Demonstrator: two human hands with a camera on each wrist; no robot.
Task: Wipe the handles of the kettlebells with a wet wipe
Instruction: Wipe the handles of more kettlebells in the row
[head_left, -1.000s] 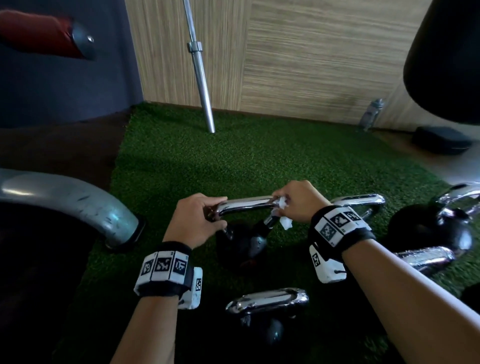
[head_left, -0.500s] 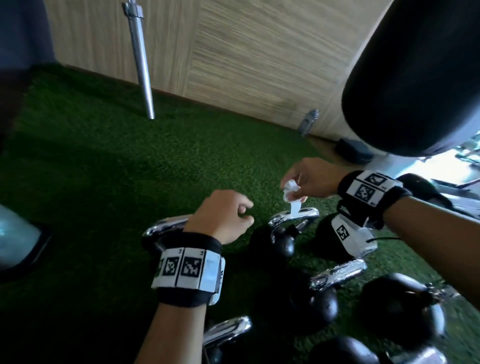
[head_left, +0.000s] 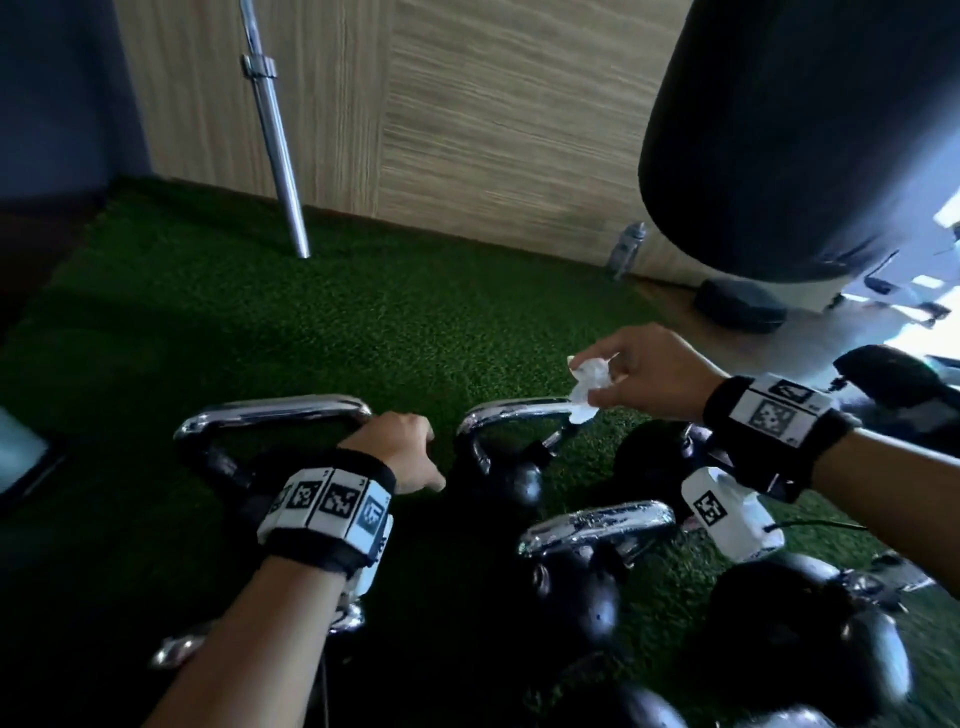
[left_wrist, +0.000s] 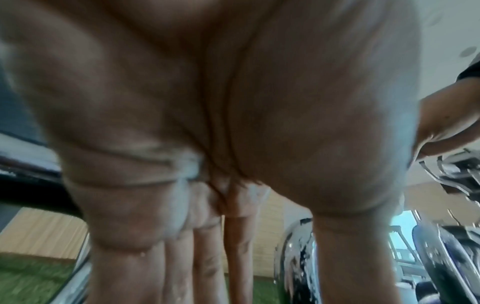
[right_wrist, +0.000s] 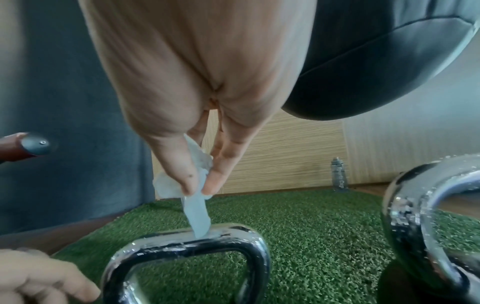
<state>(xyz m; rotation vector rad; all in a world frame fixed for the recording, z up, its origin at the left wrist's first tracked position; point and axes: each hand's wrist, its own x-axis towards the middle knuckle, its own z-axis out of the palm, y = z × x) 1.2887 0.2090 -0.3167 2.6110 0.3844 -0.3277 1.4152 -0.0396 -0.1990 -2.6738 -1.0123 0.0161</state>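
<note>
Several black kettlebells with chrome handles stand on green turf (head_left: 363, 322). My right hand (head_left: 605, 387) pinches a crumpled white wet wipe (head_left: 586, 382) between thumb and fingers. The wipe's hanging tail (right_wrist: 196, 216) touches the top bar of the middle kettlebell's handle (right_wrist: 187, 244), which in the head view is the handle (head_left: 514, 410). My left hand (head_left: 415, 457) hovers between that handle and the left kettlebell's handle (head_left: 270, 410). Its fingers (left_wrist: 207, 257) hang fairly straight and hold nothing. A nearer kettlebell handle (head_left: 597, 519) sits below my right wrist.
A steel barbell (head_left: 275, 130) leans against the wood-panel wall. A large black punching bag (head_left: 800, 130) hangs at the upper right, close over my right arm. A water bottle (head_left: 626, 249) and a black pad (head_left: 740, 304) lie by the wall. More kettlebells (head_left: 810, 639) crowd the lower right.
Both hands let go of the left kettlebell's handle. My right hand carried the wipe rightwards to the neighbouring handle, and my left hand followed, now empty. The head view swung right.
</note>
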